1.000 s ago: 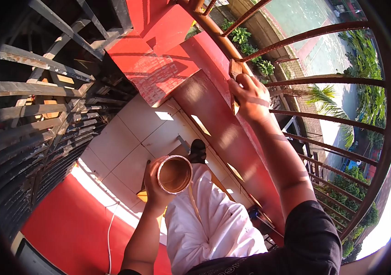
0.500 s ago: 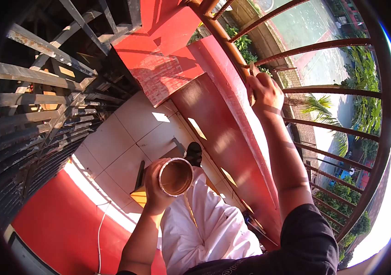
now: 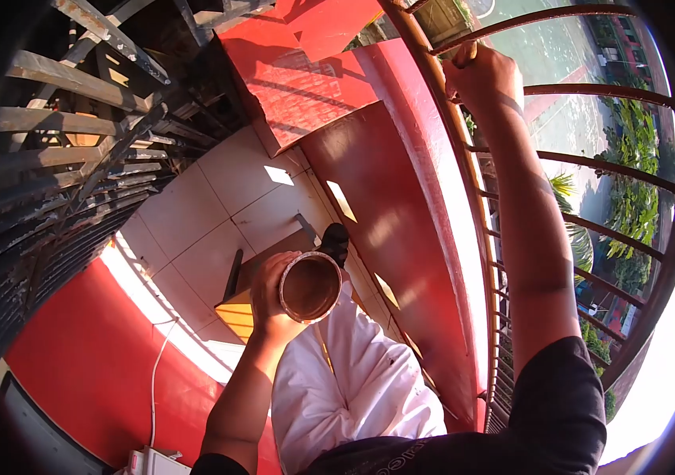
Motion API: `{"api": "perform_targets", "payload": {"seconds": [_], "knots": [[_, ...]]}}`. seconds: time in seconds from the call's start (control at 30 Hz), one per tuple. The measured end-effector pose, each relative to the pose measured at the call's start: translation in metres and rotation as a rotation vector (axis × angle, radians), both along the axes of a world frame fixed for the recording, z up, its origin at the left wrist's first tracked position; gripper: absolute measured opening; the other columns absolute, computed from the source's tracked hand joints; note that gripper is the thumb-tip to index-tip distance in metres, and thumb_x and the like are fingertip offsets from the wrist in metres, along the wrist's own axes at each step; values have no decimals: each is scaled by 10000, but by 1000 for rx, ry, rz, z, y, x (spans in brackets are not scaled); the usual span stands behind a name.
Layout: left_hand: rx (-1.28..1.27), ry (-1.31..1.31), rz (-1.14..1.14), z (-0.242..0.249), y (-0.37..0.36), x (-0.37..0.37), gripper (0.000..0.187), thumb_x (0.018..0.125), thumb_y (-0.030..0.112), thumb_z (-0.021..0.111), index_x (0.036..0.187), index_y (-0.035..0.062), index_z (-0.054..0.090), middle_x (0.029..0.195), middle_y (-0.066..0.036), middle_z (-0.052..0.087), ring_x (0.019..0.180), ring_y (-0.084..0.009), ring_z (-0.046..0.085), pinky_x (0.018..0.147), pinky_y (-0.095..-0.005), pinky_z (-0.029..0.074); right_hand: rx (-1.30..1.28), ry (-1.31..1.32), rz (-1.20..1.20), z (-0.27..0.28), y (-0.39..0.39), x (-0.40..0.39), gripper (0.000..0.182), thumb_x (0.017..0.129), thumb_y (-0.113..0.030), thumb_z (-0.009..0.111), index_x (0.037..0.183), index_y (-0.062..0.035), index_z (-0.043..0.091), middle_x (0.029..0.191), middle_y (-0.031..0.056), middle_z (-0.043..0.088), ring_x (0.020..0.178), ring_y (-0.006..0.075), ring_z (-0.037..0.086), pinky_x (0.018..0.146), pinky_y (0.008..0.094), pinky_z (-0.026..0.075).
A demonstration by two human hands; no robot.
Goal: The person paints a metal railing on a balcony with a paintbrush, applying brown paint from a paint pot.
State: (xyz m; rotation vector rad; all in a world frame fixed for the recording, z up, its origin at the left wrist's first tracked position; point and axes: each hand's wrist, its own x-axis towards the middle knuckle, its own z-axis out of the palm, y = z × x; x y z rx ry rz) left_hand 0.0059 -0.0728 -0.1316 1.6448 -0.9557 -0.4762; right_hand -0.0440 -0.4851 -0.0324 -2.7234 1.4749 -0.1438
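A round cup (image 3: 310, 287) with brown content is held in my left hand (image 3: 271, 297), its open top facing up, above my lap. My right hand (image 3: 486, 77) is raised at the upper right, its fingers closed round a small brown thing, perhaps a brush handle, whose far end is hidden. That hand is beside the brown rail (image 3: 450, 119) and the upper bars of the curved railing (image 3: 591, 89).
A red ledge (image 3: 306, 87) and red low wall (image 3: 385, 198) lie ahead. Dark metal bars (image 3: 76, 123) fill the left. Below are floor tiles (image 3: 211, 198), a stool (image 3: 238, 317) and a white cable (image 3: 155, 380). Plants (image 3: 630, 190) show beyond the railing.
My right hand has moved up along the railing, and its arm is stretched further. The view has shifted, and the cup in my left hand appears slightly further right and higher.
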Motion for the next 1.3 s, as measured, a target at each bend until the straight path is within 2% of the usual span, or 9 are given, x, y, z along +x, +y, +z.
{"api": "perform_targets", "payload": {"seconds": [0.13,0.33,0.5,0.6,0.73,0.8,0.93,1.13,1.3], "knots": [[23,29,45,-5,12,-3,866,553,273,978,1245,41,513,1171,-151,637,1053,-353,639,914,-451,531,-64,326,52,9,-5,23,262,797,-287,648,951,-87,718,935,144,732,900,299,710,778,446,565],[-52,-35,78,-2,19,2,962,518,302,1001,1289,41,488,1191,-160,606,1071,-326,623,910,-409,526,-74,492,-67,13,-13,30,292,789,-270,647,1034,-125,713,1041,139,718,987,349,682,872,476,547],[-50,-39,79,2,21,3,959,529,313,996,1294,44,483,1190,-157,610,1070,-330,627,908,-416,533,-326,535,39,138,11,30,223,814,-275,656,944,-105,722,891,130,730,857,313,715,816,462,569],[-82,-27,100,8,14,1,923,540,300,992,1279,40,503,1182,-152,613,1066,-320,632,906,-409,538,-269,210,102,166,29,24,204,835,-311,705,888,-114,700,812,71,721,758,267,710,703,386,567],[-61,23,97,18,8,5,869,569,263,973,1263,43,499,1174,-147,625,1056,-339,638,911,-434,538,-143,-68,555,78,52,-1,120,854,-229,709,866,-127,647,799,55,640,729,287,673,660,402,545],[-35,26,90,17,12,7,851,582,239,961,1262,42,488,1175,-150,630,1055,-355,638,913,-452,536,-35,128,494,33,73,-28,154,849,-158,716,1001,-139,698,879,53,647,765,238,681,655,350,544],[2,80,51,5,23,9,838,598,198,943,1273,24,478,1186,-169,616,1073,-357,629,927,-451,526,-111,138,607,-23,86,-85,276,772,-97,668,1037,-169,693,957,44,632,835,270,669,666,393,551],[-2,143,38,-10,30,6,880,580,226,962,1284,33,471,1193,-177,610,1088,-358,622,941,-443,514,-252,106,529,-15,66,-111,189,760,-146,650,943,-172,615,929,26,564,849,252,623,656,403,541],[6,70,-67,5,8,3,905,580,235,966,1300,37,455,1219,-175,602,1111,-360,610,950,-447,507,-355,31,473,39,70,-103,269,734,-167,661,1003,-180,651,986,30,586,883,257,625,695,401,550]]}}
